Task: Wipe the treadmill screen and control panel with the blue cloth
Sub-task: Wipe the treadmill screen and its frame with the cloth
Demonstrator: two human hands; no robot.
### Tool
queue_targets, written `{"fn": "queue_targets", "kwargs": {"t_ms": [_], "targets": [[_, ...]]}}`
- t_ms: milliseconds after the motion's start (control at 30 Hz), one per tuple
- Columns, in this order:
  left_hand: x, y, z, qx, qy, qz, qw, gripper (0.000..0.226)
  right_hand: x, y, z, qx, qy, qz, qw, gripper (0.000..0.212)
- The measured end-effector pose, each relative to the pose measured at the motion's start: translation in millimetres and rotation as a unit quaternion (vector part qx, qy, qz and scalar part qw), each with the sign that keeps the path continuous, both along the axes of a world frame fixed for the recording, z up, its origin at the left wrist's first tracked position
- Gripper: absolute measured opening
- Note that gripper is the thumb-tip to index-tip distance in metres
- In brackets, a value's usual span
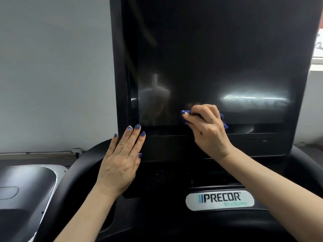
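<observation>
The treadmill screen (pixel 209 67) is a tall, dark, glossy panel standing upright, switched off, with pale glare near its lower right corner. The blue cloth (pixel 224 122) is bunched against the screen's bottom edge, near the middle.

The right hand (pixel 208 130) grips the blue cloth (pixel 224 120) against the dark screen (pixel 209 58) near its lower edge; at eight o'clock from it, the left hand (pixel 122 163) lies flat on the frame's corner.

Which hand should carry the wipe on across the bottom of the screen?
Right. The right hand already grips the blue cloth against the lower screen. The left hand holds nothing, resting flat on the console's lower left corner.
</observation>
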State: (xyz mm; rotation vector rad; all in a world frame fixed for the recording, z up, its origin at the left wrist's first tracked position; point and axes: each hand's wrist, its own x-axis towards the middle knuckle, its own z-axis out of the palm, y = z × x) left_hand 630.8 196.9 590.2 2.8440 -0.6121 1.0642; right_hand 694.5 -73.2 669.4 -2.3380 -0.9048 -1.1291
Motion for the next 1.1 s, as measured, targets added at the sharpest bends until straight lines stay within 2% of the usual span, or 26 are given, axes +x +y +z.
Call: {"fn": "queue_targets", "kwargs": {"t_ms": [100,300,433,533,633,800,967,1100], "targets": [[-0.8,2.6,1.2,0.005,0.002,-0.004,1.000,0.053,-3.3,-18.9,5.1,-0.054,0.010,0.033,0.998,0.013],[-4.0,6.0,-1.2,0.009,0.006,-0.001,1.000,0.053,-1.0,20.2,1.3,0.002,0.014,0.014,1.000,0.012],[-3.9,9.0,0.3,0.009,0.010,-0.008,1.000,0.053,-1.5,5.8,3.9,-0.060,0.011,0.035,0.998,0.013],[-5.2,11.6,1.1,0.008,0.011,-0.007,1.000,0.052,-2.2,1.2,5.2,-0.041,0.016,0.031,0.999,0.011],[-5.8,11.1,-1.3,0.000,0.011,-0.013,1.000,0.053,-3.0,32.2,3.4,-0.018,0.026,0.027,0.999,0.011],[-4.8,11.9,-0.7,-0.003,0.002,-0.019,1.000,0.052,-2.9,38.5,6.5,-0.090,0.027,0.064,0.993,0.013],[-4.4,11.4,-2.0,-0.018,0.012,-0.025,0.999,0.053,-5.2,52.9,3.9,-0.042,0.024,0.042,0.998,0.011],[-4.5,13.0,-2.3,-0.028,0.021,-0.036,0.999,0.056,-4.2,68.0,4.5,-0.097,0.035,0.076,0.992,0.012]]}}
